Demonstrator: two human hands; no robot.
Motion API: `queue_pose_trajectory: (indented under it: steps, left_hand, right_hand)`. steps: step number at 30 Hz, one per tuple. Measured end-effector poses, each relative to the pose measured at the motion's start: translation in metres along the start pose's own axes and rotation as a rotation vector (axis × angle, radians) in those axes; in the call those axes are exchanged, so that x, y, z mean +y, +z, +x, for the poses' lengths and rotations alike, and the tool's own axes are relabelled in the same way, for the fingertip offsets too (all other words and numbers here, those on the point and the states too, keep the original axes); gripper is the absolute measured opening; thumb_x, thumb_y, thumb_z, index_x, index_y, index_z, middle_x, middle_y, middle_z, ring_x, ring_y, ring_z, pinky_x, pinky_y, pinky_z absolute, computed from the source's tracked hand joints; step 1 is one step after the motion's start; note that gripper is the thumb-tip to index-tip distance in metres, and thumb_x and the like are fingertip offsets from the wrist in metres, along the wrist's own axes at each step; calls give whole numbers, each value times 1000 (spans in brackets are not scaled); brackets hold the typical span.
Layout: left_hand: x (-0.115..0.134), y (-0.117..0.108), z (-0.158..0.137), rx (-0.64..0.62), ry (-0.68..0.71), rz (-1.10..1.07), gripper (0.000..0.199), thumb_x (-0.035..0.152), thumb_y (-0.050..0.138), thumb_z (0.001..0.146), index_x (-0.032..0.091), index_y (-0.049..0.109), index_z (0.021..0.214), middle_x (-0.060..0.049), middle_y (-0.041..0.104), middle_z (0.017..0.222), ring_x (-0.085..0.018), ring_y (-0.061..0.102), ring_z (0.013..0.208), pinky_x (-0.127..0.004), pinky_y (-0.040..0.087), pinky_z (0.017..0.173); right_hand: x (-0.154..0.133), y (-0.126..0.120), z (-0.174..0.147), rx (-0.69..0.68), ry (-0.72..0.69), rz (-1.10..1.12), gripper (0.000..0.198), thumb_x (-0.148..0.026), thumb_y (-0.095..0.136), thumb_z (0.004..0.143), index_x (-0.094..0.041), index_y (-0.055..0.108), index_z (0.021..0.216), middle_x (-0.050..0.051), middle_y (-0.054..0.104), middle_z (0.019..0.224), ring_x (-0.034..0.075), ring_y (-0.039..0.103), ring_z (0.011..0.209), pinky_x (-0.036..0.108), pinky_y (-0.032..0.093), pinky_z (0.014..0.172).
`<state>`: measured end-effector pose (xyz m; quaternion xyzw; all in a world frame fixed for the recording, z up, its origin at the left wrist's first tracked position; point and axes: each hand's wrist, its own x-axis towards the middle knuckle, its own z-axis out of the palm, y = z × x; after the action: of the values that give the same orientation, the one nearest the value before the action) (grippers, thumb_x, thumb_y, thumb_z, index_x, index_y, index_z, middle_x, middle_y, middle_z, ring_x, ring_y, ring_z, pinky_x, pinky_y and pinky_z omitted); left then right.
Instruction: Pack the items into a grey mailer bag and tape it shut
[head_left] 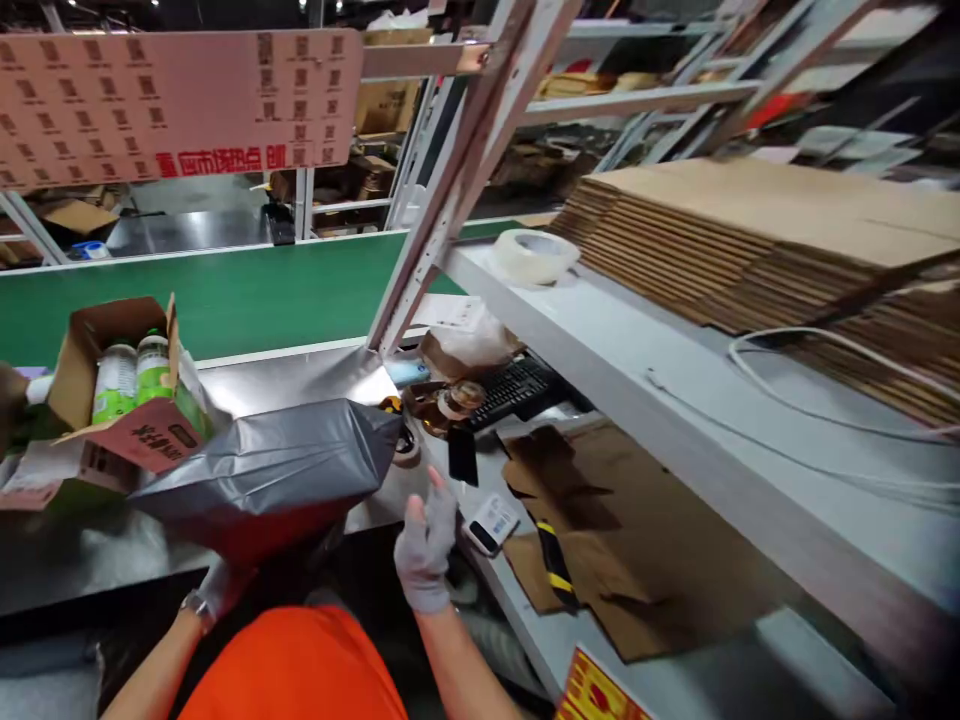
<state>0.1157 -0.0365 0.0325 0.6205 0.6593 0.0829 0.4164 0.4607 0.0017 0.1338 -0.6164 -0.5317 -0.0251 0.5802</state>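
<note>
Both hands (424, 548) beneath grey mailer bag (277, 465)

Grey plastic mailer bag (270, 465): filled, crinkled, glossy, held flat and slightly tilted atop the left hand (217, 590); its right end lies near the open right hand (426, 550), apart.

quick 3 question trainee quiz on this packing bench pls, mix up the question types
1. True or false: the left hand holds up the grey mailer bag.
2. What lies nearest the open right hand? A) handheld scanner B) tape roll C) keyboard
3. Fill in: the open carton holds green ____.

Key: 1 true; 2 A; 3 bottles
</note>
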Motion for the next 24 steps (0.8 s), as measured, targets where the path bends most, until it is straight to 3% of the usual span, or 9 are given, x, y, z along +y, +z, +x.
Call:
queue_pose_trajectory:
  steps: [1, 2, 4, 6, 8, 15, 21, 24]
  left_hand:
    - [-5, 5, 6, -21, -3, -25, 34, 46, 76, 97, 15, 86, 108, -16, 86, 115, -35, 79, 114, -47, 62, 114]
    - [-10, 10, 11, -39, -3, -47, 33, 43, 76, 92, 15, 87, 105, -17, 87, 115, -38, 78, 116, -46, 61, 116]
    - [-19, 17, 17, -57, -5, -91, 35, 42, 73, 84, 19, 88, 106, -16, 88, 120, -42, 77, 121, -45, 59, 116]
    - [-27, 22, 20, -61, -23, -127, 39, 45, 70, 81, 24, 88, 109, -14, 89, 122, -44, 76, 123, -47, 59, 114]
    - [-32, 24, 24, -54, -43, -153, 41, 47, 68, 81, 26, 88, 110, -13, 89, 119, -45, 78, 122, -49, 59, 112]
    - [-15, 1, 34, 91, 100, -280, 44, 49, 56, 93, 23, 88, 108, -13, 89, 119, -37, 80, 119, -43, 58, 109]
    - [13, -20, 51, 226, 35, -262, 50, 59, 49, 98, 20, 80, 92, -15, 88, 106, -36, 79, 104, -42, 56, 95]
    - [27, -30, 62, 277, 6, -298, 50, 63, 47, 98, 21, 72, 87, -15, 86, 102, -33, 75, 101, -41, 54, 93]
  right_hand:
    - [-11, -4, -4, 4, -130, 4, 49, -39, 53, 115, -13, 65, 155, 23, 69, 158, 32, 64, 153, 57, 57, 124]
    - [-22, -4, -6, -45, -284, 5, 56, -35, 65, 109, -20, 59, 163, 21, 67, 163, 36, 59, 159, 64, 49, 131]
    - [-43, 7, -4, -234, -538, -44, 57, -38, 73, 105, -29, 62, 161, 16, 72, 160, 38, 60, 158, 70, 33, 140]
    - [-56, 31, 9, -388, -633, -145, 46, -46, 70, 108, -31, 72, 151, 12, 79, 151, 37, 67, 149, 69, 20, 144]
    - [-60, 58, 32, -472, -628, -218, 42, -52, 67, 110, -32, 77, 145, 11, 81, 149, 36, 72, 141, 65, 18, 144]
    - [-59, 142, 131, -652, -556, -256, 49, -55, 56, 115, -20, 84, 136, 14, 83, 144, 31, 75, 133, 47, 40, 129]
    - [-77, 216, 190, -862, -408, -520, 60, -56, 40, 119, -21, 88, 116, 14, 89, 119, 30, 81, 111, 38, 49, 91]
    - [-76, 254, 212, -996, -287, -632, 71, -61, 33, 119, -19, 89, 116, 19, 88, 117, 33, 82, 110, 40, 50, 94]
